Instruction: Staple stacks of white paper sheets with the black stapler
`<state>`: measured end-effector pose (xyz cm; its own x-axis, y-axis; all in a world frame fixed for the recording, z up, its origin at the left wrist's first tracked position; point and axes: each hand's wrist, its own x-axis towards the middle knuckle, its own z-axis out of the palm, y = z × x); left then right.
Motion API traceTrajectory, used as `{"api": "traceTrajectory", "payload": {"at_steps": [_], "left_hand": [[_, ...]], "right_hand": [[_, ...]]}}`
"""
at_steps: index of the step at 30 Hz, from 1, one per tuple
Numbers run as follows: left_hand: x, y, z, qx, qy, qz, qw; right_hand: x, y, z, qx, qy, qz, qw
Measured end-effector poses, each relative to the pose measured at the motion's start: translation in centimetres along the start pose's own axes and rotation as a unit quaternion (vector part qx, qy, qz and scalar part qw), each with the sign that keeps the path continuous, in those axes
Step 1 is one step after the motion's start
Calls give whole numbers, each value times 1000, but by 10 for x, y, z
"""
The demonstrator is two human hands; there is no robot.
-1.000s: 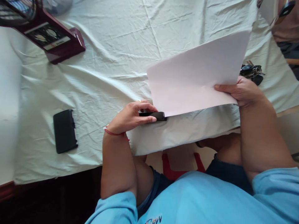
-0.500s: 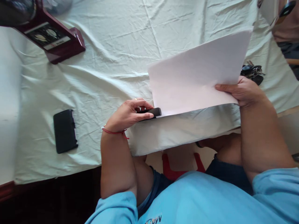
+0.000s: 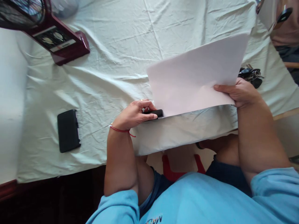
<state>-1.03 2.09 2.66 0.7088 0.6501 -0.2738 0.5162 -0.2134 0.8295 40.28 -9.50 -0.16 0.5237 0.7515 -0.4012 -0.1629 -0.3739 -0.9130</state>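
White paper (image 3: 196, 74), perhaps more than one sheet, is tilted above the cloth-covered table. My right hand (image 3: 243, 93) grips its right edge, thumb on top and the other fingers mostly hidden beneath. A black stapler-like tool (image 3: 159, 113) sits at the paper's lower left corner. My left hand (image 3: 137, 115) is closed around this tool, with the thumb along its near side and the fingers over the far side. The tool's back end is hidden in the palm.
On the pale cloth (image 3: 112, 56), a black phone-like case (image 3: 68, 130) lies at left. A dark red fan base (image 3: 70, 53) stands at upper left. Keys (image 3: 253, 76) lie beyond my right hand. The table's front edge is close to my lap.
The view has shifted slightly, so the fan base and black case appear farther right. My left hand and the tool appear slightly farther right, my right hand slightly farther left. Both grips are unchanged.
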Motion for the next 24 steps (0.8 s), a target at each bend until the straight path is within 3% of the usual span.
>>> {"api": "traceTrajectory", "payload": {"at_steps": [6,8,10,13,15,17,21,24], "left_hand": [[-10,7,1,-11,-32,4,999],[-11,5,4,-30,-6,16,999],[-7,-3,9,-87,105,11,991],[6,-20,16,-192,326,5,926],[13,-28,18,-246,385,-2,890],[17,-29,21,-283,378,-3,881],[15,-21,26,-281,305,6,910],[11,-19,28,-257,302,1,918]], "right_hand": [[-2,-6,20,68,20,-52,996],[0,-5,24,95,28,-62,993],[1,-3,27,115,22,-72,991],[2,-1,31,133,6,-96,986],[2,0,32,140,-1,-105,985],[2,1,33,143,-9,-107,984],[2,3,36,144,-27,-114,983],[2,5,40,137,-28,-125,982]]}}
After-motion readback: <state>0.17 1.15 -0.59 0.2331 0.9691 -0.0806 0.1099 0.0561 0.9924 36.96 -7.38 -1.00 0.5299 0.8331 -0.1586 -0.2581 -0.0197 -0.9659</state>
